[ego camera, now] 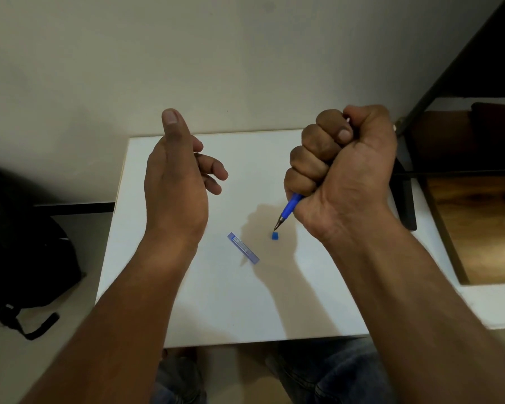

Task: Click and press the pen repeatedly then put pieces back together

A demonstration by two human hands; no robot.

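Right hand point(340, 170) clenched in a fist around a blue mechanical pencil point(288, 210), thumb pressed over the top end, metal tip pointing down and toward the near edge, raised above the white surface point(216, 301). Just below the tip, resting on the surface near its middle, a small blue cap point(275, 235), apart from the pencil. A little to the left of the cap, lying flat and angled toward the near right corner, a slim translucent blue lead case point(243, 252). Left hand point(177, 176) released and holding nothing, thumb straight up, fingers loosely curved toward the right, hovering over the left half of the surface, well apart from the case and cap. Beyond the far edge, a plain pale wall point(216, 53). Off the left edge, on the floor, a black backpack point(21, 249) with a strap trailing. Past the right edge, a dark metal frame point(405, 182) and a wooden panel point(478, 223). Below the near edge, jeans-clad knees point(327, 374).
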